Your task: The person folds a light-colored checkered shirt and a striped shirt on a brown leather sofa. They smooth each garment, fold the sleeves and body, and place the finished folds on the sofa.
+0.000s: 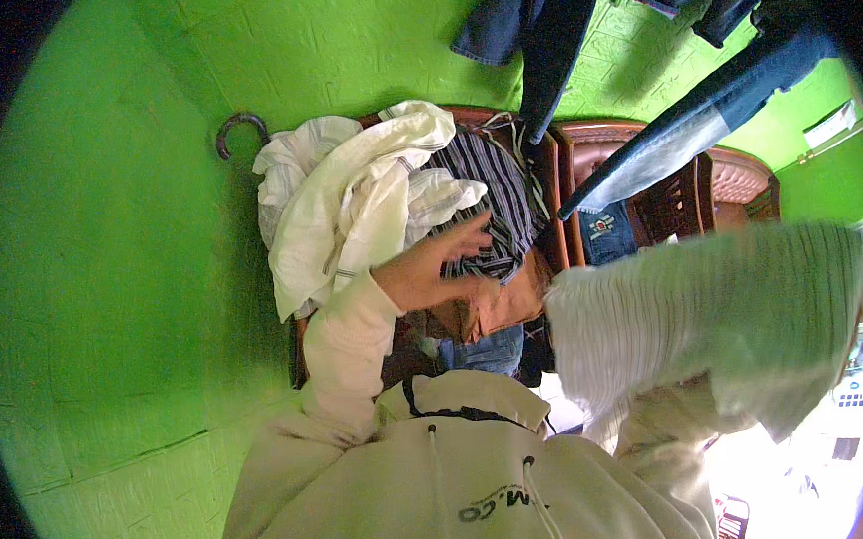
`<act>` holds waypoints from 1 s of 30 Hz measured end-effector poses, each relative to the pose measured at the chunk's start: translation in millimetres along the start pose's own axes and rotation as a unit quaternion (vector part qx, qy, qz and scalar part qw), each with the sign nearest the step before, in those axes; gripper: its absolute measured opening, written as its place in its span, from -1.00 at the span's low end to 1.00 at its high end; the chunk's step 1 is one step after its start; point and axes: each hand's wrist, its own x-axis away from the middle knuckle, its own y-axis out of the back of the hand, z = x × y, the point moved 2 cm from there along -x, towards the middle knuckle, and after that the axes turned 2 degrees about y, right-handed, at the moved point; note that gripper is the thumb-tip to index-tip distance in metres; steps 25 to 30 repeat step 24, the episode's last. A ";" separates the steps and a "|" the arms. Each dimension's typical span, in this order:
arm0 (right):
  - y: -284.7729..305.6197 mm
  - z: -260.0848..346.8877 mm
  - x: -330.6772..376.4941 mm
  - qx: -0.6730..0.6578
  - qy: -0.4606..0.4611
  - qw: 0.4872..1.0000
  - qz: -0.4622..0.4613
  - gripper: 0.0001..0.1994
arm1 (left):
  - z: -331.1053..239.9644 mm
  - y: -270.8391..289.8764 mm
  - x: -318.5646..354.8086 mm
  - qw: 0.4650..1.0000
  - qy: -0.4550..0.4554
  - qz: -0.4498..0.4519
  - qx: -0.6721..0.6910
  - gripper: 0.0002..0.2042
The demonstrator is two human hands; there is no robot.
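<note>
My left hand [441, 269] reaches over the seat with its fingers spread and holds nothing; motion smears it slightly. Just beyond it lie a dark striped cloth [491, 187] and a brown-orange piece [507, 299]. A heap of white cloth [348, 196] rests to the left of the hand. On the right, a pale green-white striped cloth [711, 312] is held up in the air at the end of my right sleeve [668, 418], blurred by movement. It covers my right hand, so the fingers are hidden.
Blue jeans [681, 141] hang from above at the right, with more dark jeans [546, 45] beside them. Brown padded wooden seats [596, 139] line the green wall [107, 289]. A curved dark handle [237, 133] stands at the seat's left end. Blue denim [491, 353] lies near me.
</note>
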 end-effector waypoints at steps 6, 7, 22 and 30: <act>-216.8 44.3 -32.2 -0.049 0.124 0.905 0.404 -0.58 | 95.7 -33.5 32.6 0.950 -0.029 0.081 0.299 -0.14; -250.5 41.9 -19.0 -0.093 0.168 0.869 0.456 -0.58 | 117.7 -34.4 35.5 0.919 -0.079 0.053 0.384 -0.17; -195.7 -339.1 31.6 0.197 -0.229 0.928 0.219 -0.76 | 292.1 -21.3 116.0 0.694 0.243 -0.393 0.552 -0.39; -182.4 -338.8 27.8 0.019 -0.417 0.892 0.174 -0.55 | 291.0 -12.4 100.5 0.666 0.264 -0.417 0.559 -0.27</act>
